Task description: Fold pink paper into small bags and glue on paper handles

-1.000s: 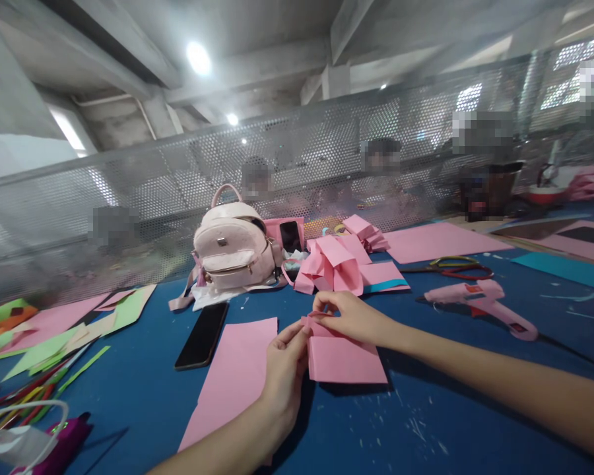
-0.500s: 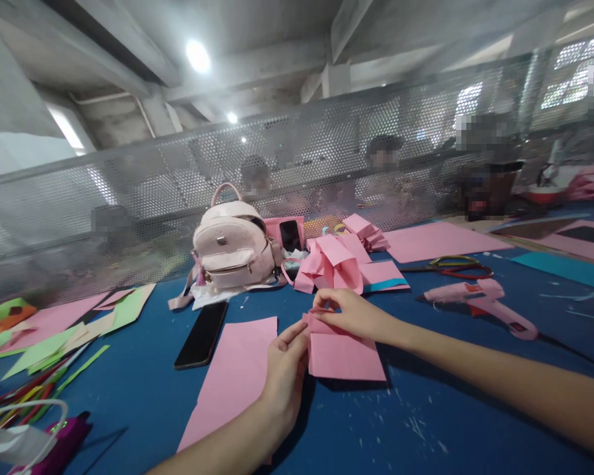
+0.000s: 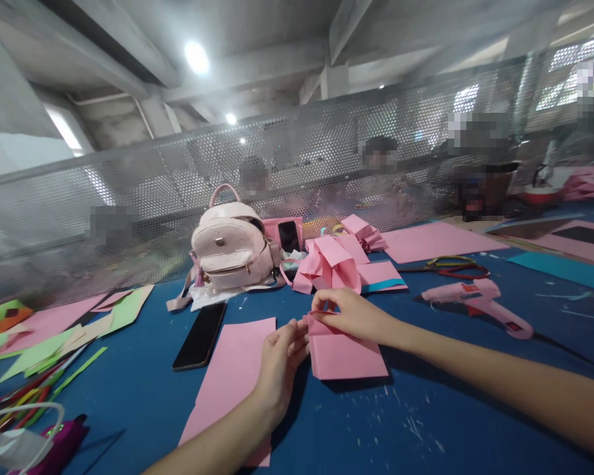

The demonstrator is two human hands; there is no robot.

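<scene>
My right hand (image 3: 349, 313) pinches the upper edge of a folded piece of pink paper (image 3: 349, 356), with thumb and fingers closed on it. The paper has a crease across its upper part and is tilted up slightly over the blue table. At its left edge is my left hand (image 3: 277, 366), fingers apart and loosely bent, the fingertips near or touching the paper's side. Under my left forearm lies a flat pink sheet (image 3: 235, 359). Just beyond my right hand sits a bunch of folded pink paper pieces (image 3: 334, 260).
A pink glue gun (image 3: 480, 300) and scissors (image 3: 458, 266) lie to the right. A phone (image 3: 199, 336) and a pale pink backpack (image 3: 230, 247) are at the left and back. Coloured paper scraps (image 3: 44, 340) and a white charger (image 3: 14, 443) occupy the far left. A perforated metal screen (image 3: 311, 158) stands behind.
My left hand has loosened from the paper's left edge and shifted slightly left, its fingers spreading. My right hand keeps its pinch on the folded paper.
</scene>
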